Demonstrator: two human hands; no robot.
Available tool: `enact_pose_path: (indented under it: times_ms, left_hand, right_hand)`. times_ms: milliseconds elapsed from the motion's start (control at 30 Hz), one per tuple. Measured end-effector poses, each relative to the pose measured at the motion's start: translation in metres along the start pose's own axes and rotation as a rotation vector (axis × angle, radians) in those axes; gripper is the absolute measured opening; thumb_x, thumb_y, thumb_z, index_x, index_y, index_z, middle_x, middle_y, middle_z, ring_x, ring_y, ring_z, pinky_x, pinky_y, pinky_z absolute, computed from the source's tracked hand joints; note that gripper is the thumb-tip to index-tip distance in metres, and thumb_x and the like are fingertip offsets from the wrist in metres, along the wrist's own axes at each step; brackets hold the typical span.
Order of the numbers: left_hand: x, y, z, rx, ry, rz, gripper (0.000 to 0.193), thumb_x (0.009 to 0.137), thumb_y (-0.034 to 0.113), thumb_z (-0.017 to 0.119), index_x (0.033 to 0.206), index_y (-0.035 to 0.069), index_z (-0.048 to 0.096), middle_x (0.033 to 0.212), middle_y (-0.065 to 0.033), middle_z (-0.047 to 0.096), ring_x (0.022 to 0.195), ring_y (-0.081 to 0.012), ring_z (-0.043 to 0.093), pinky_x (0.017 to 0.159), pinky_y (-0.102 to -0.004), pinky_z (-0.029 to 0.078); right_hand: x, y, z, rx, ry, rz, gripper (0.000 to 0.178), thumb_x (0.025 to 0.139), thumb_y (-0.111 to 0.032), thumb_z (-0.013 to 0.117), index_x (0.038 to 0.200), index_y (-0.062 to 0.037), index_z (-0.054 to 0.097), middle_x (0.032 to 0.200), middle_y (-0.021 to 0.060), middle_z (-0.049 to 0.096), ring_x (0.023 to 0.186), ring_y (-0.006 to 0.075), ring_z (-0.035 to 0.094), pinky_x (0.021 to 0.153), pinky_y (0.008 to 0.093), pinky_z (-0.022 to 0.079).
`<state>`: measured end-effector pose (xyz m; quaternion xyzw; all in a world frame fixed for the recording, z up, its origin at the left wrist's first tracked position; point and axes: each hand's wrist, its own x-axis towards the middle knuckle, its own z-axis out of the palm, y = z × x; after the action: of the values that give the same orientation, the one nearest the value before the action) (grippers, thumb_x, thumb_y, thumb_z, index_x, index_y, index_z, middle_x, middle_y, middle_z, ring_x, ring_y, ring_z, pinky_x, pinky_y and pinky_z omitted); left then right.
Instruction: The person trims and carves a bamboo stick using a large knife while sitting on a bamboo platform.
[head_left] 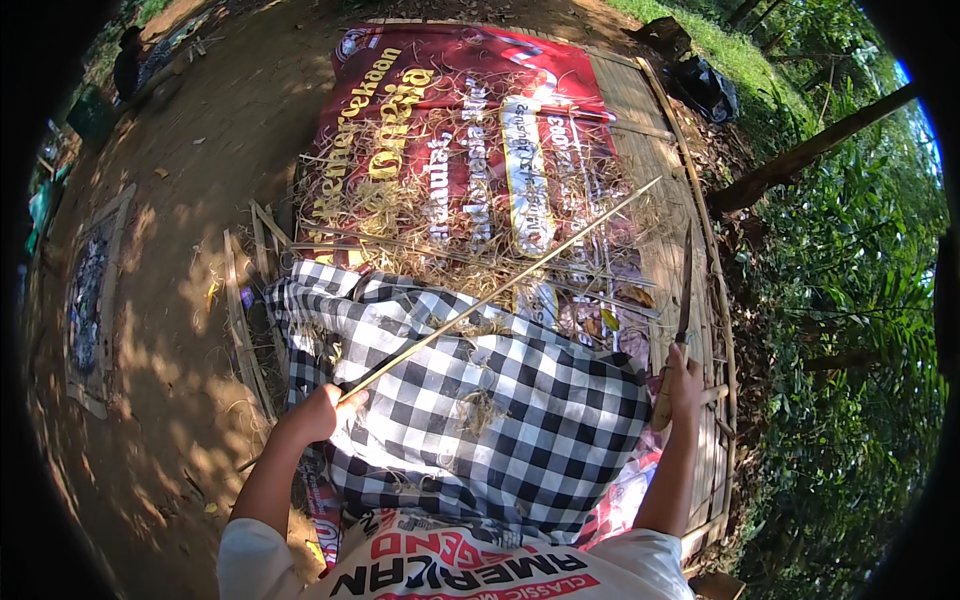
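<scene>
The left hand (318, 412), by the left edge of the bamboo platform (632, 95), has its grip closed around a long, thin bamboo strip (500, 290). The strip slants across the platform toward its far right corner, a short end sticking out behind the hand. The right hand (684, 380), near the right edge, has its grip wrapped around a long-bladed knife (686, 290); the blade points toward the far edge and looks apart from the strip, and part of the pale wooden handle shows below the hand.

A black-and-white checkered cloth (540, 420) spreads over the person's lap at the near edge, with small tufts of shavings on it. Beyond it, a red printed banner (585, 85) covers much of the platform as far as the far edge, littered with curly shavings (390, 255). A brown dry leaf (637, 296) and a yellow leaf (610, 320) lie near the right edge. More bamboo pieces (240, 310) stand out along the left edge, beside bare earth (190, 330).
</scene>
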<state>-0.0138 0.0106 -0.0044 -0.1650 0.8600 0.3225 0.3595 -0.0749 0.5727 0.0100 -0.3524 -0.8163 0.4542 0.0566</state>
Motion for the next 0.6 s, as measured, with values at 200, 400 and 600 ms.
enact_pose_path:
  times_ms: [200,400,600]
  left_hand:
    - [0.003,-0.005,0.002,-0.038,0.012,0.001,0.063,0.091,0.054,0.057,0.068,-0.004,0.059,0.056,-0.0127,0.052,0.053,-0.0193,0.047,0.052,-0.0377,0.040]
    - [-0.003,-0.004,0.001,0.031,0.077,-0.009,0.061,0.091,0.053,0.056,0.067,-0.003,0.060,0.054,-0.0164,0.051,0.051,-0.0211,0.051,0.052,-0.0379,0.040]
    - [-0.015,0.003,0.017,0.101,0.235,0.158,0.056,0.089,0.052,0.058,0.071,0.000,0.065,0.061,-0.0225,0.058,0.058,-0.0391,0.059,0.055,-0.0437,0.045]
  right_hand:
    - [-0.062,-0.051,0.041,0.019,-0.216,-0.444,0.027,0.085,-0.023,0.070,0.079,0.0011,0.061,0.058,0.0023,0.054,0.050,0.0104,0.045,0.048,0.0289,0.037]
    - [-0.125,-0.084,0.085,-0.257,-0.465,-0.519,0.043,0.075,-0.038,0.076,0.090,0.0009,0.064,0.065,0.0160,0.064,0.059,0.0295,0.064,0.059,0.0368,0.049]
    - [-0.165,-0.081,0.104,-0.373,-0.698,-0.680,0.049,0.078,-0.044,0.072,0.087,0.0025,0.063,0.057,0.0190,0.057,0.056,0.0389,0.060,0.054,0.0420,0.047]
